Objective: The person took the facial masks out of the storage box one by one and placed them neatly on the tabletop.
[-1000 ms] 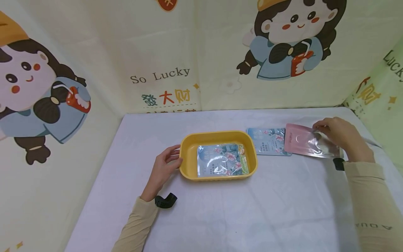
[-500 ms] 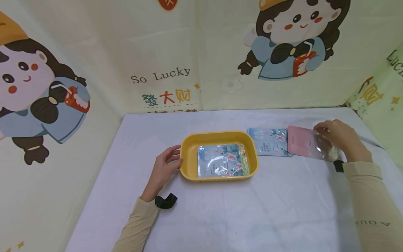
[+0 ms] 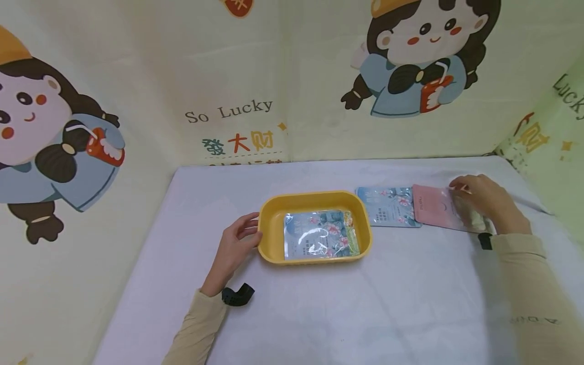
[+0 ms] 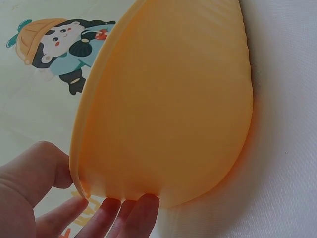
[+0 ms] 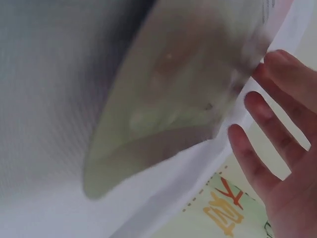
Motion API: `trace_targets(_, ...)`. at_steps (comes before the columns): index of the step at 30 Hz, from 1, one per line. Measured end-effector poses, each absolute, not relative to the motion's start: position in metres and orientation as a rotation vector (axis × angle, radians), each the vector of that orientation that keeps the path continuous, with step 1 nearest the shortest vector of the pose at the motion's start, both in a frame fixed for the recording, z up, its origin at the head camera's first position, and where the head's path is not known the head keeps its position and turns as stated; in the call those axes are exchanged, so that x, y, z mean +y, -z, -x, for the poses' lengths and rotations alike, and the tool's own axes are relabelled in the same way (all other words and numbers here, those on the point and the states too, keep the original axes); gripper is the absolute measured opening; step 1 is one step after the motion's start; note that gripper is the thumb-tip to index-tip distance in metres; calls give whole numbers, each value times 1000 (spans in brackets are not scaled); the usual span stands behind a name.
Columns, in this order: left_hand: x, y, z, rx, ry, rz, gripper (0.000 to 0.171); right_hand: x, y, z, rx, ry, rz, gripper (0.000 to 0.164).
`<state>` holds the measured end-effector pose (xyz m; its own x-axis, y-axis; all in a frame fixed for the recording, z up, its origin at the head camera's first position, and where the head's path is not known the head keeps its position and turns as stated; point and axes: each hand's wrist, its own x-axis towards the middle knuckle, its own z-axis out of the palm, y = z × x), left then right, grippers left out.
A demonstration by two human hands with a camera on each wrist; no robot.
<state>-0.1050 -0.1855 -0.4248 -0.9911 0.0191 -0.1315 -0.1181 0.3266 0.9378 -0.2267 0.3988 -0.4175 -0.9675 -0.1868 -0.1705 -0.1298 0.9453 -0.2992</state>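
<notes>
My left hand (image 3: 233,249) holds the left end of a yellow plastic tray (image 3: 270,243). In the left wrist view, the thumb is at the rim and the fingertips (image 4: 147,206) touch the outer wall. Inside the tray lies a shiny blue floral packet (image 3: 315,235), with a green-yellow packet (image 3: 353,237) showing at its right edge. At the right, my right hand (image 3: 490,200) pinches the far edge of a flat pink packet (image 3: 431,207) with thumb and index finger. Its near-hand part looks see-through or silvery; the other fingers are spread. Another blue floral packet (image 3: 390,206) lies between tray and pink packet.
A white cloth covers the table (image 3: 333,314). Behind it hangs a cream backdrop (image 3: 315,137) with cartoon figures and lettering; side cloths stand at left and right. A black wrist camera (image 3: 238,295) sits on the left wrist, another (image 3: 485,241) on the right.
The pink packet's right part has gone from bright silver glare to a duller, see-through look as its angle shifted slightly. Its left end seems lower. The left hand and tray have stayed put.
</notes>
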Motion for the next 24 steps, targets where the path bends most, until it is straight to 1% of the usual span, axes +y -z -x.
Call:
trace_targets(4,-192,423,99,2480,-1736,153,48,389,422,232,2867,424,325,28)
trace_targets(7,-193,422,97,2475,-1731,142,49,386,420,232,2874,423,327,31)
trace_targets(19,-187,427,106,2460,-1760,80,48,371,395,219,2971,392,357,36)
trace_targets(24,-185,427,106,2455,-1772,57,48,356,386,215,2963,400,340,40)
